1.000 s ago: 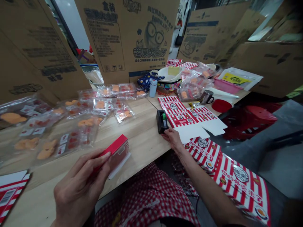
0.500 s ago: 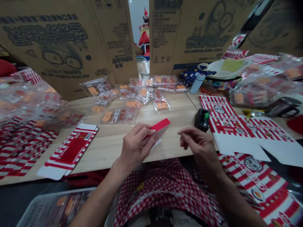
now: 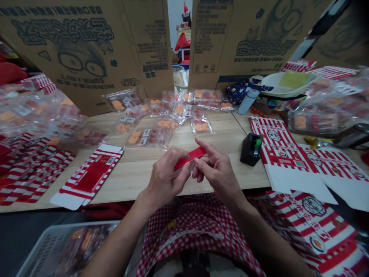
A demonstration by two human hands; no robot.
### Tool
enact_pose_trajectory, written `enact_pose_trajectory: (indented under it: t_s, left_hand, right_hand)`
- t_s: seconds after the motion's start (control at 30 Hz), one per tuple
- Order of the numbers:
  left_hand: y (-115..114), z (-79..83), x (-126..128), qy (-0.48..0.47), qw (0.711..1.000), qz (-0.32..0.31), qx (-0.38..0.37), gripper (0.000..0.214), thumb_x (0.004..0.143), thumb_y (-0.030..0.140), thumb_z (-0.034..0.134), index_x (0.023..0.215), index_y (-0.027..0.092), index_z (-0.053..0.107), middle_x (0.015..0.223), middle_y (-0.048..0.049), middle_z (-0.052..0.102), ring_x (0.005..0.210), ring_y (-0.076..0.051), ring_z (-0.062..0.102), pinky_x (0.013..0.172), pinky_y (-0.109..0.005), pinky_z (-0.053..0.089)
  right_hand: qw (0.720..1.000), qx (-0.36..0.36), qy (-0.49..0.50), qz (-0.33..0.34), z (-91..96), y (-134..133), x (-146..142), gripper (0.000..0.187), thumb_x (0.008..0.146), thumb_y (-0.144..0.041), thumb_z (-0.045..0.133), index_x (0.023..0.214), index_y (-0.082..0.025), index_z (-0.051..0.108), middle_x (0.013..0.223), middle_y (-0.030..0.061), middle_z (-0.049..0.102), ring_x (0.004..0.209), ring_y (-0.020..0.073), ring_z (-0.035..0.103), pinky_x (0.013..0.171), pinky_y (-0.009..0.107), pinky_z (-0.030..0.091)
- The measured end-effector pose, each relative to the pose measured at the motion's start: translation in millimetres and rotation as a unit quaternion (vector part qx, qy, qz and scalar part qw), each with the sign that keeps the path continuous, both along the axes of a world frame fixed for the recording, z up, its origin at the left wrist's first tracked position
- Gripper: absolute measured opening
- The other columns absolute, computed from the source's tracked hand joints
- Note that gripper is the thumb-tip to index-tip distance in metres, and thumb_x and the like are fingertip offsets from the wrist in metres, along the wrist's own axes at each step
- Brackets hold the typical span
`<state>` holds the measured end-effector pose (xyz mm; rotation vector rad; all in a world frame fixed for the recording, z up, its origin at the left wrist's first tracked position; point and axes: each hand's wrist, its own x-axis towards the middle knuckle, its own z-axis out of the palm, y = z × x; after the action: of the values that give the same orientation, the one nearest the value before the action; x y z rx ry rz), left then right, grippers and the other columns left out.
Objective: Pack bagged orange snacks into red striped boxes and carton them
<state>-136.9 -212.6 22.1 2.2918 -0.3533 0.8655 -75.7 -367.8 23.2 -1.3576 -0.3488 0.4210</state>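
Since half a second ago my right hand (image 3: 217, 173) is no longer apart from my left hand (image 3: 165, 179). Both now meet at the centre of the frame, above the near edge of the wooden table (image 3: 138, 173). Both hands pinch the small red box (image 3: 190, 157) between them, fingers closed on it. Right of centre stands the black tape dispenser (image 3: 251, 149); a flat striped carton (image 3: 89, 175) lies at left.

Both hands, left (image 3: 165, 181) and right (image 3: 217, 173), pinching small red box (image 3: 190, 157) above wooden table (image 3: 138, 173); tape dispenser (image 3: 251, 149) nearby
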Motion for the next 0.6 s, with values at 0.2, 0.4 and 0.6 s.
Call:
enact_pose_trajectory:
  t_s: [0.2, 0.4, 0.6]
  left_hand:
    - [-1.3, 11.5, 2.9, 0.059, 0.997, -0.012, -0.041, 0.032, 0.093, 0.021, 0.062, 0.124, 0.022, 0.055, 0.1, -0.0044, 0.071, 0.088, -0.016, 0.07, 0.079, -0.027, 0.055]
    - [-7.8, 17.8, 14.3, 0.178, 0.953, 0.094, -0.224, 0.037, 0.086, 0.032, 0.07, 0.118, 0.019, 0.058, 0.073, 0.003, 0.066, 0.064, -0.012, 0.061, 0.063, -0.023, 0.048]
    - [3.3, 25.2, 19.9, 0.215, 0.961, 0.066, -0.162, 0.026, 0.092, 0.036, 0.062, 0.108, 0.017, 0.071, 0.074, -0.0009, 0.07, 0.064, -0.014, 0.062, 0.059, -0.024, 0.046]
  right_hand:
    - [1.0, 0.0, -0.014, 0.005, -5.4, 3.2, 1.1, 0.077, 0.086, -0.03, 0.064, 0.156, -0.012, 0.038, 0.055, -0.0063, 0.062, 0.044, 0.011, 0.052, 0.046, 0.024, 0.044]
    - [0.999, -0.004, -0.049, -0.004, -9.3, 10.5, -2.5, 0.071, 0.087, -0.024, 0.058, 0.155, -0.016, 0.037, 0.058, -0.0061, 0.061, 0.05, 0.0138, 0.055, 0.051, 0.029, 0.047]
    - [0.997, -0.009, -0.07, -0.021, -13.3, 13.6, -1.0, 0.074, 0.087, -0.022, 0.057, 0.156, -0.018, 0.032, 0.06, -0.0068, 0.061, 0.053, 0.015, 0.057, 0.055, 0.031, 0.049]
